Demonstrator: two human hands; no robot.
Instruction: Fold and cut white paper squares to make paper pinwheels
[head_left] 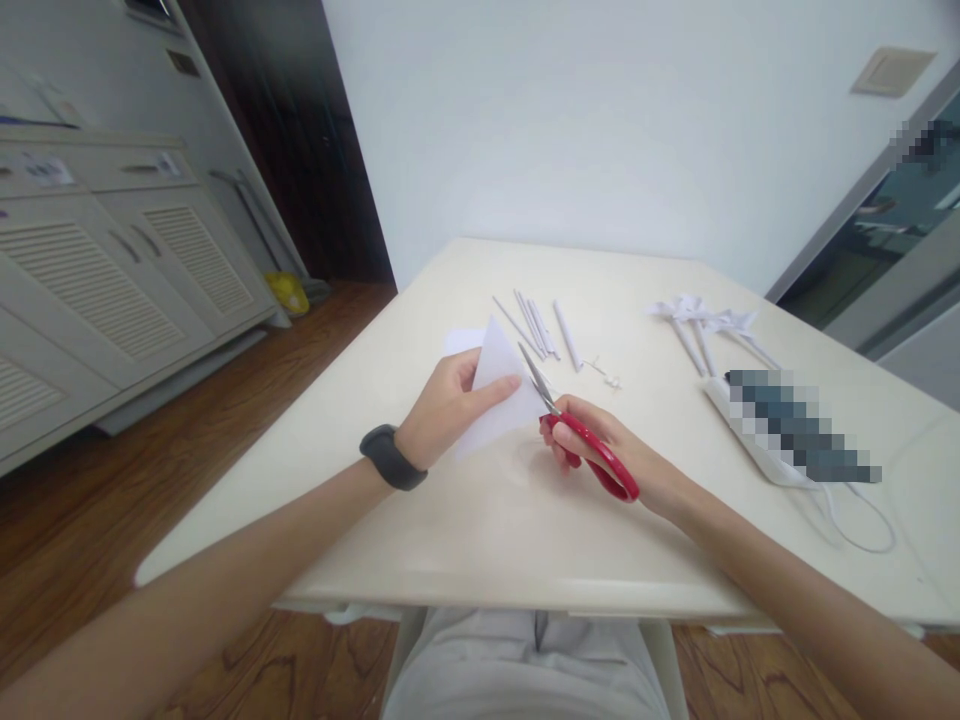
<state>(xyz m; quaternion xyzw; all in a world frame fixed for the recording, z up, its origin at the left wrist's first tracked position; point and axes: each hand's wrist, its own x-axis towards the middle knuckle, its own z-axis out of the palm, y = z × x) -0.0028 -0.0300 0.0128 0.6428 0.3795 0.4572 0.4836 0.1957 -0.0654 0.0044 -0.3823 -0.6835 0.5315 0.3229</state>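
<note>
We see thin, matt white paper (495, 408), smooth with crisp edges. The scissors (556, 412) pair shiny metal blades (538, 378) with handles (621, 482) of glossy red plastic. Our surface (465, 545) is smooth and cream, with a soft sheen. The slim white sticks (568, 336) look like tightly rolled paper, matt and smooth. Our wristband (392, 457) seems to be matt black rubber or plastic, and our trousers (525, 670) are pale, creased, matt cloth. The floor (322, 660) has a glossy, wood-grain finish, the wall (555, 130) a smooth, matt one, and the cabinet (112, 180) doors ridged slats.
</note>
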